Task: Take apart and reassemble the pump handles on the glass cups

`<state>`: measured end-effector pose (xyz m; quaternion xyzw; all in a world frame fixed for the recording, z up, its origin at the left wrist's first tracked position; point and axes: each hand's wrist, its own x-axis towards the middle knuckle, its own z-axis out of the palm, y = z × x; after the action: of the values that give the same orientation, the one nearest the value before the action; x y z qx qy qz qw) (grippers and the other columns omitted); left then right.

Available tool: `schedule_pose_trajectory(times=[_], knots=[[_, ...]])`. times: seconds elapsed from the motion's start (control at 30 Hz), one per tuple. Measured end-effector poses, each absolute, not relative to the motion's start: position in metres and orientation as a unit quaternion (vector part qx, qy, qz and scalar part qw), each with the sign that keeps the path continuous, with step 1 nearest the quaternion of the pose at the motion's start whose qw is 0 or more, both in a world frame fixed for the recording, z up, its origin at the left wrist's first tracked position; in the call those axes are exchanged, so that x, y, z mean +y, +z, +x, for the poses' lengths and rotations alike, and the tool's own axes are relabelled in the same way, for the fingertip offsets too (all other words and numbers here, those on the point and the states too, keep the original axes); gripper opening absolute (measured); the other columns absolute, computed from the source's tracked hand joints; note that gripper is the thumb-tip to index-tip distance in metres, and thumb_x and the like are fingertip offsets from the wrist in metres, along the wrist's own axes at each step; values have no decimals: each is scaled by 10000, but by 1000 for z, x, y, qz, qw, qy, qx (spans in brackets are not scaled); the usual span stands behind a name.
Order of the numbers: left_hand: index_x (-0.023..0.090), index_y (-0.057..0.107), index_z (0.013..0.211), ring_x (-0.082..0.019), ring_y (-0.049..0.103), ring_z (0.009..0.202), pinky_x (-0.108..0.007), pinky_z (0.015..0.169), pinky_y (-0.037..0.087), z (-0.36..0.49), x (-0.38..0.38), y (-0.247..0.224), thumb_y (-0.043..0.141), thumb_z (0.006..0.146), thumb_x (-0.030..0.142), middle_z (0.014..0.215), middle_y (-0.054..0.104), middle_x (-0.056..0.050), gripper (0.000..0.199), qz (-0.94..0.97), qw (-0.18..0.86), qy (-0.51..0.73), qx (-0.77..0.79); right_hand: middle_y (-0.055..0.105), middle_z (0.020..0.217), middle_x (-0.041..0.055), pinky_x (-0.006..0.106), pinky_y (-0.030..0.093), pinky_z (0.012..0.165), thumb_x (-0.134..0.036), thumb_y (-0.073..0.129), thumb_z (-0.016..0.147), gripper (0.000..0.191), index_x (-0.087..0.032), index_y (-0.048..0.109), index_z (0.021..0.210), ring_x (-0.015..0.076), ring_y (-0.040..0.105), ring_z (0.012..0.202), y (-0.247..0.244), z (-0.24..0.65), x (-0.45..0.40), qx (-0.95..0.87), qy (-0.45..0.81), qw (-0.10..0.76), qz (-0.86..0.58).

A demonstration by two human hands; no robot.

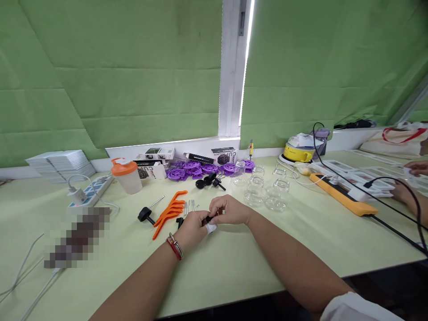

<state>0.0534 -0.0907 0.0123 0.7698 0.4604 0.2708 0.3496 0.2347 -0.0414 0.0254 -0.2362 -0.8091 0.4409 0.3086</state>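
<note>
So the green coverings [133, 71] filled most of the background, and below them was a long pale green table [234, 272]. Orange-and-black power strip [344, 196] sat off to the right, near another person's hands [419, 168] at the edge of view. A stack of white items [62, 165] was at the back left, with a clear shaker bottle [132, 182] with an orange lid nearer the middle.

Purple wheel-like parts [210, 168] were lined up along the back, in front of some cup holder boxes [152, 171]. Clear glass jars [254, 196] stood in a cluster just right of center, past the right hand [232, 210]. Orange forked pieces [170, 211] lay bunched up left of the left hand [194, 229], and a black knob-like part [145, 214] was just beside them.

Both hands met low in the middle, fingers pinched together around a small black piece [209, 219], held just over the table. Fingers covered most of it, so couldn't tell its shape. Something white [211, 228] showed at the left fingertips. A few slim metal rods [189, 207] lay just beyond the hands.
</note>
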Motion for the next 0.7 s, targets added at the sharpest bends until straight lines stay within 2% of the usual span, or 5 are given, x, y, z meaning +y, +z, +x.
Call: schedule_pose_trajectory(times=[0.17, 0.27, 0.4, 0.53, 0.7], knots=[[174, 507, 678, -108, 370, 559, -227, 517, 278, 52, -89, 9, 543, 758, 359, 601, 421, 40, 204, 773, 330, 258, 477, 586, 722, -8, 222, 434, 599, -223, 726, 636, 141, -150, 636, 715, 91, 518, 622, 27, 228, -47, -792, 454, 303, -272], [175, 542, 707, -131, 432, 587, -243, 535, 321, 45, -84, 13, 560, 751, 340, 627, 486, 18, 172, 794, 254, 236, 499, 555, 643, -39, 201, 416, 539, -150, 672, 655, 133, -161, 584, 754, 80, 511, 562, 24, 220, -48, -753, 491, 307, -313], [192, 572, 1094, -194, 549, 840, -315, 728, 436, 19, -75, 37, 543, 791, 323, 981, 608, -64, 331, 840, 147, 206, 479, 511, 516, -70, 198, 401, 428, -152, 621, 705, 135, -187, 520, 787, 93, 512, 428, 13, 212, -44, -685, 524, 275, -425], [218, 543, 1228, -246, 479, 1196, -396, 989, 381, -7, -73, 50, 482, 824, 228, 1305, 532, -84, 409, 898, 124, 104, 409, 539, 448, -45, 217, 430, 417, -159, 605, 729, 97, -188, 514, 743, 121, 534, 407, 3, 204, -42, -681, 511, 214, -478], [262, 321, 1430, -275, 280, 1371, -457, 1115, 241, -16, -87, 25, 430, 890, 353, 1507, 285, -72, 558, 929, 116, 35, 348, 582, 488, -13, 251, 469, 474, -175, 604, 741, 85, -190, 520, 748, 160, 598, 468, 0, 194, -47, -702, 465, 213, -496]])
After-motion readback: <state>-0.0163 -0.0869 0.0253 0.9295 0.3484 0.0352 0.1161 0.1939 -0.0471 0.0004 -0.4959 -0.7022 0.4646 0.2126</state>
